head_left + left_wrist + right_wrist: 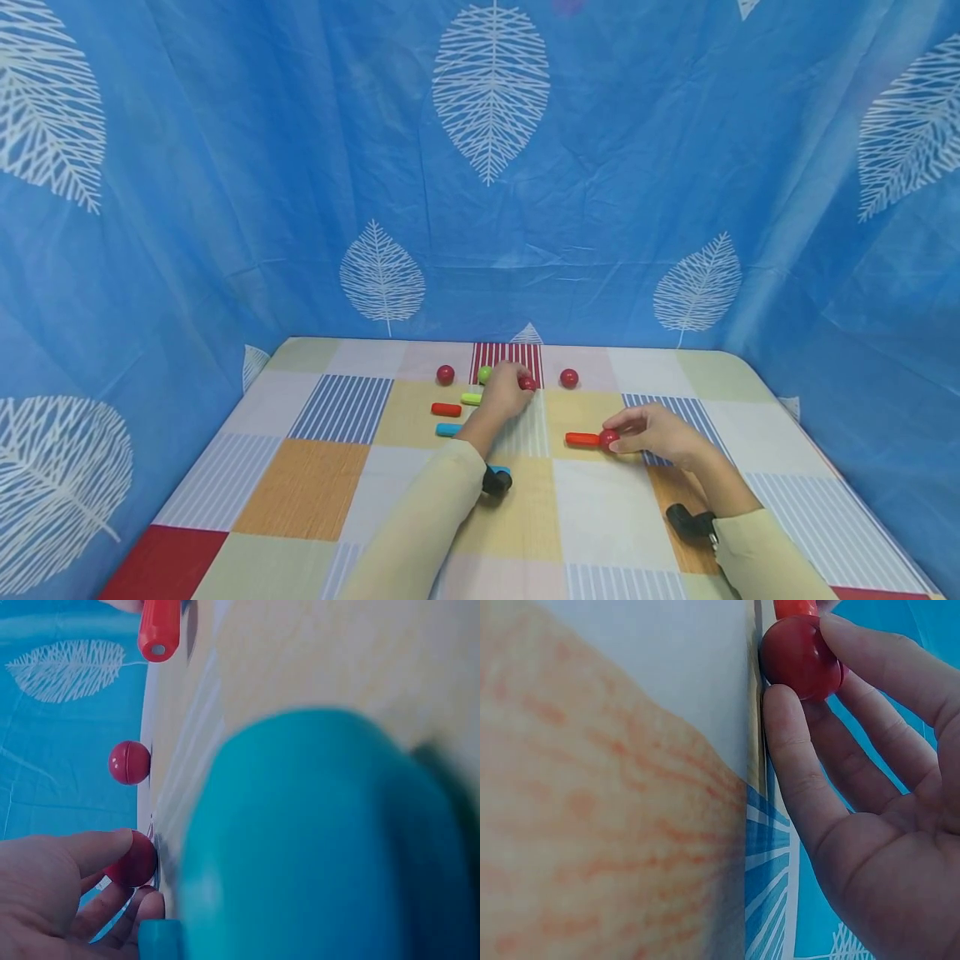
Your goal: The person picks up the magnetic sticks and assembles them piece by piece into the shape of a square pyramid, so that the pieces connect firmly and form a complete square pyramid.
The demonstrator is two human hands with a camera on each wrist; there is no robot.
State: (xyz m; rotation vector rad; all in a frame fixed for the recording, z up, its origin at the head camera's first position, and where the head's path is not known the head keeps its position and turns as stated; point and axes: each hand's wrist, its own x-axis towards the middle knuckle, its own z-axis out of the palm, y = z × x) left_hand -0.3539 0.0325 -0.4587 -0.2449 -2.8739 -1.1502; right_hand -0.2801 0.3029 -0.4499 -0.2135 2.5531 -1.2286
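In the head view my left hand [506,395] reaches to the back of the table and pinches a red ball [527,383]. The left wrist view shows the thumb and fingers about that red ball [135,861]. My right hand [660,433] holds another red ball [609,441] between thumb and fingertips. A red handle-like stick [582,439] points left from this ball, touching it; whether they are joined I cannot tell. The stick's near end [158,646] has a small hole. In the right wrist view the red ball [801,656] hides part of the stick.
Beside my left hand sit a green ball [484,374] and a red ball [446,375]; another red ball [569,378] is to its right. Red [446,410], green [471,399] and blue sticks [448,430] lie left of the forearm, which partly covers another blue stick [500,470]. A blue curtain [600,167] surrounds the table.
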